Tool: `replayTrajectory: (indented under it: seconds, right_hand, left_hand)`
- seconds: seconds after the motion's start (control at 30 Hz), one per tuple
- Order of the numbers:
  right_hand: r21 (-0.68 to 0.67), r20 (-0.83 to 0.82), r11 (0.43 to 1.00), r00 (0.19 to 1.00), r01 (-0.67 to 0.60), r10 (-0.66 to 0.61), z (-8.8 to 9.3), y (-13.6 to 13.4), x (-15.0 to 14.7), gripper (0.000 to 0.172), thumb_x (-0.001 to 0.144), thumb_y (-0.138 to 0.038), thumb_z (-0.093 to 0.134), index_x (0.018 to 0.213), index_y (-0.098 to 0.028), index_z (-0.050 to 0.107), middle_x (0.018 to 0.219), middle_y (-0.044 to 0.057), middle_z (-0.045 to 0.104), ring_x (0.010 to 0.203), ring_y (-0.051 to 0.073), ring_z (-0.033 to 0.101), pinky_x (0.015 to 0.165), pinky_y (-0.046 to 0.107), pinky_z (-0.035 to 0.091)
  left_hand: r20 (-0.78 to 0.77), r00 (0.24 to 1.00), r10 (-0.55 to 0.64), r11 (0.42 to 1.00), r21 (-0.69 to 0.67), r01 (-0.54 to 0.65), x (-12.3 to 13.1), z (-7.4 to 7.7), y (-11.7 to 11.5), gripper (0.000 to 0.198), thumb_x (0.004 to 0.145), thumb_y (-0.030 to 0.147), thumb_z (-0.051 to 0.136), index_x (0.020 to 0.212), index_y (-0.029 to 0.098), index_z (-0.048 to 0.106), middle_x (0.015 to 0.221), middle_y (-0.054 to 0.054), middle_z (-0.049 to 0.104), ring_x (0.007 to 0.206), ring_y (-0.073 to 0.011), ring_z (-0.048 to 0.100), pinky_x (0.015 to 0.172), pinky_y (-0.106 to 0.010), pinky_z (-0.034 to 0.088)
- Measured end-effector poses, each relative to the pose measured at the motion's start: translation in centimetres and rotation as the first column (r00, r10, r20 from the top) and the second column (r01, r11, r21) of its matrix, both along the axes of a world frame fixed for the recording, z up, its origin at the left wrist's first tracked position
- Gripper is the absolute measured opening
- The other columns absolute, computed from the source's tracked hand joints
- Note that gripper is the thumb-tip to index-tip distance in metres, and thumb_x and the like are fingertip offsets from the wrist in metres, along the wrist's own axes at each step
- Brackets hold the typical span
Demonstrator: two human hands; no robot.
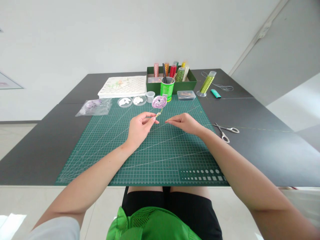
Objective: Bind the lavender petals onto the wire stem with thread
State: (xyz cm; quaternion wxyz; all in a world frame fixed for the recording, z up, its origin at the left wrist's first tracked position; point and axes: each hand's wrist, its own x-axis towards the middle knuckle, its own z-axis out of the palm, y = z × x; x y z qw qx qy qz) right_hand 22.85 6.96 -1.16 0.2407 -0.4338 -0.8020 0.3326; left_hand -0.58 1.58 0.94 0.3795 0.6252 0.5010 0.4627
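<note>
A light purple craft flower [159, 102] stands up on a thin yellow-green stem [158, 114]. My left hand [140, 128] pinches that stem between thumb and fingertips, over the middle of the cutting mat. A short way to the right, my right hand [185, 123] is closed in a pinch, its fingertips pointing at the stem but apart from it. Anything between those fingertips is too fine to make out. Under both hands lies the green gridded cutting mat [150, 160].
A green box [187, 85] of thread spools stands behind a green can [167, 89]. Left of it are white dishes [125, 102], a paper stack [122, 86] and a plastic bag [96, 106]. On the right are scissors [225, 132], a yellow-green spool [208, 82] and a teal object [215, 93].
</note>
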Motion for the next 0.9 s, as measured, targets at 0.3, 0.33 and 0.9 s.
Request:
replayTrajectory:
  seconds: [0.3, 0.33, 0.9]
  right_hand:
    - [-0.097, 0.079, 0.995, 0.996, -0.022, 0.030, 1.2, -0.1, 0.8, 0.031, 0.091, -0.032, 0.060, 0.099, -0.015, 0.084, 0.071, 0.003, 0.075, 0.053, 0.010, 0.049, 0.054, 0.026, 0.036]
    - [-0.122, 0.067, 0.991, 0.996, -0.051, 0.059, 1.5, -0.1, 1.0, 0.031, 0.091, -0.034, 0.060, 0.099, -0.016, 0.084, 0.073, 0.003, 0.075, 0.052, 0.009, 0.048, 0.053, 0.026, 0.035]
    - [-0.156, -0.281, 0.927, 0.915, -0.341, 0.289, 5.7, -2.6, 1.9, 0.026, 0.086, -0.043, 0.074, 0.087, -0.019, 0.085, 0.071, 0.004, 0.074, 0.054, 0.010, 0.045, 0.050, 0.028, 0.030]
  left_hand:
    - [-0.017, 0.990, 0.142, 0.987, 0.082, -0.140, -0.7, -0.2, 1.2, 0.023, 0.091, 0.035, 0.065, 0.100, 0.016, 0.075, 0.086, -0.007, 0.080, 0.046, -0.0091, 0.049, 0.048, -0.025, 0.041]
    - [-0.016, 0.987, 0.159, 0.984, 0.083, -0.157, -0.8, -0.3, 1.5, 0.022, 0.091, 0.034, 0.065, 0.099, 0.016, 0.075, 0.085, -0.006, 0.079, 0.046, -0.0091, 0.050, 0.049, -0.025, 0.041]
    - [-0.183, 0.980, 0.076, 0.996, -0.036, -0.084, -0.8, -1.1, 1.9, 0.019, 0.088, 0.032, 0.067, 0.094, 0.018, 0.079, 0.083, -0.006, 0.080, 0.055, -0.0133, 0.060, 0.051, -0.025, 0.042]
